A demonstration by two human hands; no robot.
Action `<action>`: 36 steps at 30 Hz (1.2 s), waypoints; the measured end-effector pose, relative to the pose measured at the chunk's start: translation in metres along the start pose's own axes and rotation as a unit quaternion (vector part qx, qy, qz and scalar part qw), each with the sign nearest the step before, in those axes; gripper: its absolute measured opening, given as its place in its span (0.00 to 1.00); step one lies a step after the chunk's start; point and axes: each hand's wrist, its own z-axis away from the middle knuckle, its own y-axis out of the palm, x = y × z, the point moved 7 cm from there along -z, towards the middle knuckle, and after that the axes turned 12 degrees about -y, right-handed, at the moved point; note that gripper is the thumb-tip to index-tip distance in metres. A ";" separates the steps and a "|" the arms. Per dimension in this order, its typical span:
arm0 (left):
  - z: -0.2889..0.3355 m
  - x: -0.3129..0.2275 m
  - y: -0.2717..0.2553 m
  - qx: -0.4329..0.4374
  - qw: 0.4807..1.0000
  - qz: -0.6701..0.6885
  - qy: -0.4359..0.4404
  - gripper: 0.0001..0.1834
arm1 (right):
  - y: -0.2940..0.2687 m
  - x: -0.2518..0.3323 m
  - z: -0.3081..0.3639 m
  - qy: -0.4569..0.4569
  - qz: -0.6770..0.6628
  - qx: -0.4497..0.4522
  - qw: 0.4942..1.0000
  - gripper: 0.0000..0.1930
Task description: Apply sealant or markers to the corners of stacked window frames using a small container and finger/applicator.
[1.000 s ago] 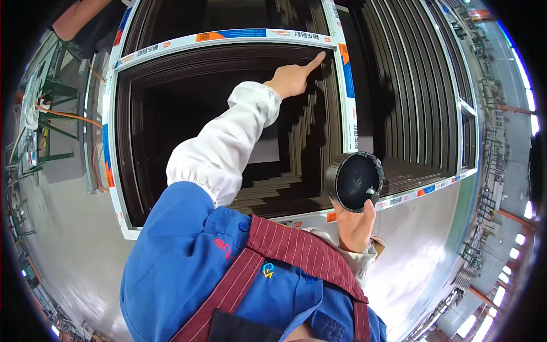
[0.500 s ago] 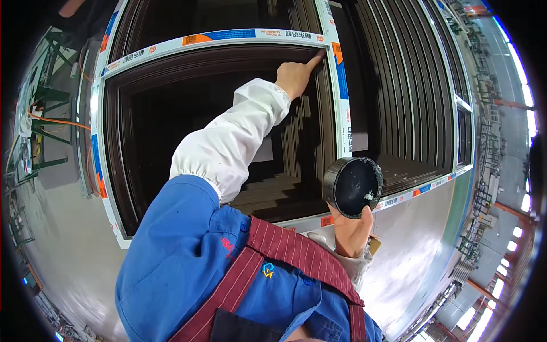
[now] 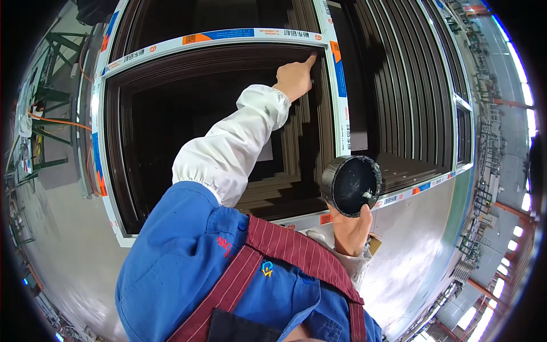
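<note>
My left hand [image 3: 294, 80], in a white oversleeve, reaches over a dark brown window frame [image 3: 329, 114] edged with printed protective film. Its index finger is stretched out to the upper right inner corner, while the other fingers are curled and appear to hold nothing. Near the frame's front edge, my right hand [image 3: 352, 231] grips a shallow round black tub [image 3: 354, 185] from below. A small pale dab of paste [image 3: 368, 194] clings to the tub's inner side. What is on my left fingertip is too small to tell.
Several like frames lie stacked beneath the top one. Right of the opening runs a panel of dark slats [image 3: 407, 85]. Green metal stands [image 3: 54, 102] with an orange hose [image 3: 60, 121] are at the left. A dark shape [image 3: 91, 11] shows at the far left.
My left fingertip has shifted slightly left and down from the corner. The right hand and tub have hardly moved. At the far upper left, a person's arm has given way to a dark shape.
</note>
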 end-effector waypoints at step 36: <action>0.136 -0.059 -0.118 0.131 0.939 0.261 0.183 0.20 | 0.006 -0.007 -0.005 0.002 0.021 0.006 1.000 0.28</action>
